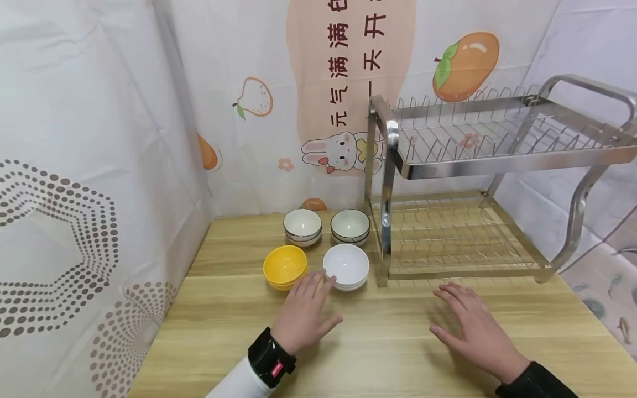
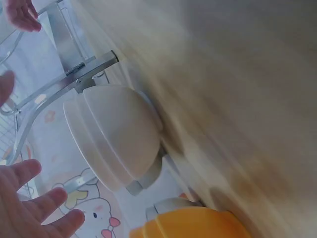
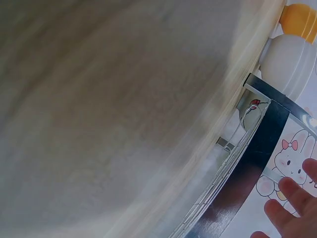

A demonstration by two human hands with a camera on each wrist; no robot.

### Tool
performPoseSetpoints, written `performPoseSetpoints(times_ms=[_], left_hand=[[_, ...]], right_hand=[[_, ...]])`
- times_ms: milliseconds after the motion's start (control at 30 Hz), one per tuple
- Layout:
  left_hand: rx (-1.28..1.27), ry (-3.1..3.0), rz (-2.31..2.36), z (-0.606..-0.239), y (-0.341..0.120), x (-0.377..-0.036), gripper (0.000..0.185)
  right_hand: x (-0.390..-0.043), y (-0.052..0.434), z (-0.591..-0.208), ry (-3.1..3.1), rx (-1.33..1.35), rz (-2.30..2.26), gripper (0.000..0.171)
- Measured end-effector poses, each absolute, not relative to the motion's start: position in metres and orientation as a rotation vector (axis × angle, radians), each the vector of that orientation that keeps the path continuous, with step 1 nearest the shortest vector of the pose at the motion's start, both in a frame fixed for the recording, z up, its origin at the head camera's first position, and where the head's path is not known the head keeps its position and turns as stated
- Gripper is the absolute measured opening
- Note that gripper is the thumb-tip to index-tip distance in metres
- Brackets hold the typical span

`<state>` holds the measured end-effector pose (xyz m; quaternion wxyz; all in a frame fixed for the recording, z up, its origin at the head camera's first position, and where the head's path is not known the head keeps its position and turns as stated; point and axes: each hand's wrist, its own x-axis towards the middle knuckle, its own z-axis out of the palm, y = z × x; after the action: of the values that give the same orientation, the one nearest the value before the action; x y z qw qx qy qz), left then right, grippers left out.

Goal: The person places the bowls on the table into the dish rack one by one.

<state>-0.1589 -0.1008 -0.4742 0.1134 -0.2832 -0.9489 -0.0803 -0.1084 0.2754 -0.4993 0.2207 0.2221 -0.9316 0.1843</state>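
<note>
White ceramic bowls stacked right of yellow bowls, left hand spread, fingertips at white rim, right hand spread flat on wooden table, near steel dish rack

Both hands are bare. The left hand has a black band strapped round the wrist, with a small red mark on it, and a white sleeve begins just behind the band. The right hand ends at a black sleeve covering the wrist.
</note>
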Motion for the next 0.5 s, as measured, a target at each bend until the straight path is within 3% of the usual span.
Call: performPoseSetpoints(times_ms=[500], left_hand=[[-1.012,-2.802,-0.084,-0.477,-0.049,-0.212,0.043]], right_hand=[[-0.099,0.282,-0.501,-2.641,0.544,0.491,0.067]])
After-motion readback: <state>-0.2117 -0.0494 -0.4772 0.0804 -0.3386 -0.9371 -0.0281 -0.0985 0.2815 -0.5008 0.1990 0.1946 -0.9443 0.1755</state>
